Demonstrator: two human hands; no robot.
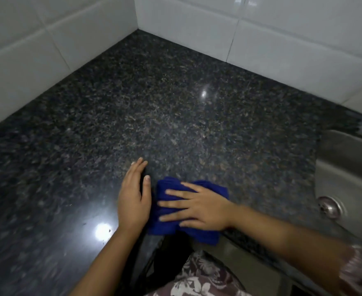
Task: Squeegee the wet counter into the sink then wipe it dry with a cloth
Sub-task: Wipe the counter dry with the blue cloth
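The blue cloth [157, 226] lies bunched and folded on the near part of the counter [154, 114], and its near side reaches the front edge. My right hand [203, 207] lies flat on top of it, palm down. My fingers [173, 205] are straight, spread, and pointing left across the fabric, so the hand presses on the cloth rather than closing round it. My left hand [133, 199] rests on the stone just left of the cloth, also flat and relaxed and holding nothing. Its fingers are together and point toward the far side, and the thumb runs alongside the cloth's left edge. I cannot tell whether the thumb touches the fabric. The counter is dark speckled granite, glossy, with one bright reflection of light [103, 230] near my left wrist and a smaller one [204, 94] farther off toward the wall. To the right, set into the counter and well apart from the cloth, is a stainless steel sink [346, 167], and its round drain [330, 207] shows in the basin. White tiled walls [282, 28] meet in a corner at the far side of the counter. At the near edge of the view are my floral-patterned garment [201, 278] and the sleeve [361, 270] on my right arm.
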